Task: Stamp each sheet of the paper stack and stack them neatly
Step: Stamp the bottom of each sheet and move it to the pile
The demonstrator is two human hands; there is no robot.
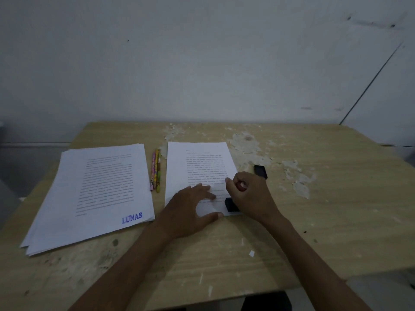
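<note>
A printed sheet (199,167) lies in the middle of the wooden table (325,209). My left hand (193,207) rests flat on its lower part, fingers spread. My right hand (249,194) grips a stamp (231,204) with a red handle and black base, pressed onto the sheet's lower right corner. At the left lies a stack of printed sheets (94,194), its top sheet marked "LUNAS" in blue at the lower right corner.
Two or three coloured pencils (156,170) lie between the stack and the single sheet. A black object (260,171), perhaps a stamp cap or ink pad, sits just beyond my right hand. The tabletop is chipped at the far right; a wall stands behind.
</note>
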